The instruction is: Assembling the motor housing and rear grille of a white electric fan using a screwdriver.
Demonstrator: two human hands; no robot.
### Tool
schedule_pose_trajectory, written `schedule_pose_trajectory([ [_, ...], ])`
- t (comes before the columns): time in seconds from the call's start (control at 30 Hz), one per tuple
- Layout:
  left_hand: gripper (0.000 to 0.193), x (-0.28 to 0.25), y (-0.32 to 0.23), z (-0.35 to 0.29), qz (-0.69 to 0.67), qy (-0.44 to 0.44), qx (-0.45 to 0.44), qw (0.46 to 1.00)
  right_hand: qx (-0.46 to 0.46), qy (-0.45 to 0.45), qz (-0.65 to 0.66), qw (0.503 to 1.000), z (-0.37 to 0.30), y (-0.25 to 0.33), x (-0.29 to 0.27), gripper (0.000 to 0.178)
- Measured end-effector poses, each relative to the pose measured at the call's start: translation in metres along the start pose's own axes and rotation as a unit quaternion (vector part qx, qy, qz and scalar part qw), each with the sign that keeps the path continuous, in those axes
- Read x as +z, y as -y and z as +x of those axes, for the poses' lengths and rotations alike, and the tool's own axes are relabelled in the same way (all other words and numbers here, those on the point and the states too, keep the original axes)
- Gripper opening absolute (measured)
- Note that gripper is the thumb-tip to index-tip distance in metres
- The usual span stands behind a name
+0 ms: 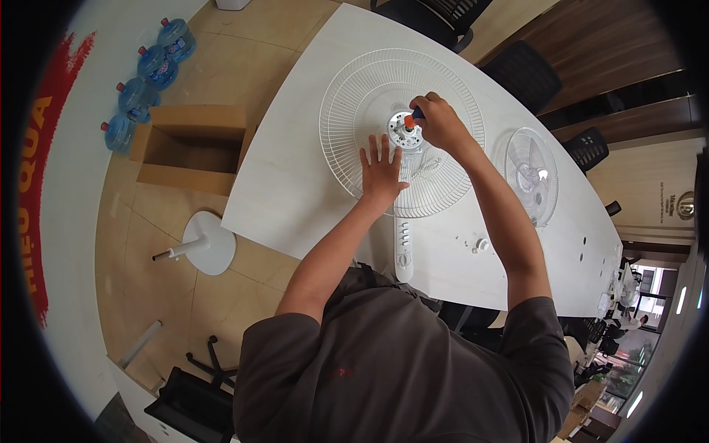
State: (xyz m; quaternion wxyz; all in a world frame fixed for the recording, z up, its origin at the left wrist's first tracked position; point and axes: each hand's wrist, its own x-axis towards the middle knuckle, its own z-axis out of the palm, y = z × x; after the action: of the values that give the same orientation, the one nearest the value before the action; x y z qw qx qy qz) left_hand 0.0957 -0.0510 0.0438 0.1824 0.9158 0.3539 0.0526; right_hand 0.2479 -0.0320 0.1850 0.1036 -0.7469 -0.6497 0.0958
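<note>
Pale tiles cover the floor (247, 48), and four blue water bottles (157, 68) line the wall beneath a red banner (44, 177). Across the middle of the room stretches a white tabletop (292, 140), with black chairs (522, 74) along its far side. On it lies a wide, round wire fan guard (384, 87), close to the end nearest the bottles, with a round metal hub (399, 136) showing at its centre.

The left hand (382, 171) is laid over the wires just on the near side of the hub, palm down; its grip is open wide, fingers spread, with hold of nothing. The right hand (441, 124) is above the far right part of the hub, its grip closed around the handle of an orange and blue screwdriver (410, 121). The screwdriver points down at the hub, but its tip is too small to make out.

A white control post (404, 251) with a row of buttons extends from the guard toward the person. Clear fan blades (529, 173) lie to the right, and small white parts (481, 244) sit between them and the post. On the floor to the left stand an open cardboard box (198, 118) and a round white fan base (211, 247).
</note>
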Motion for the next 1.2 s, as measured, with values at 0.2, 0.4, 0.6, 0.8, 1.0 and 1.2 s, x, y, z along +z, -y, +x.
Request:
schedule_pose_trajectory([
  [0.2,0.093,0.001,-0.001,-0.001,0.007,-0.002,-0.004,1.000,0.084,-0.004,-0.029,0.996,0.008,0.016,-0.004,0.029],
  [0.4,0.093,0.003,-0.001,0.000,-0.004,-0.018,-0.002,1.000,0.076,-0.047,-0.027,0.996,0.011,0.005,0.014,0.023],
  [0.6,0.093,0.005,0.002,0.001,-0.024,-0.023,-0.003,0.999,-0.094,-0.027,-0.016,0.995,0.009,-0.007,0.011,0.026],
  [0.8,0.092,0.006,0.004,0.000,-0.031,-0.014,-0.005,0.999,-0.082,-0.057,-0.040,0.994,0.002,0.006,0.003,0.027],
  [1.0,0.092,0.009,0.004,0.000,-0.045,-0.020,-0.005,0.999,0.052,-0.028,-0.033,0.998,0.009,0.005,0.017,0.038],
  [1.2,0.092,0.009,0.005,0.001,-0.046,-0.019,-0.007,0.999,-0.173,-0.100,-0.075,0.977,0.005,-0.001,0.015,0.032],
])
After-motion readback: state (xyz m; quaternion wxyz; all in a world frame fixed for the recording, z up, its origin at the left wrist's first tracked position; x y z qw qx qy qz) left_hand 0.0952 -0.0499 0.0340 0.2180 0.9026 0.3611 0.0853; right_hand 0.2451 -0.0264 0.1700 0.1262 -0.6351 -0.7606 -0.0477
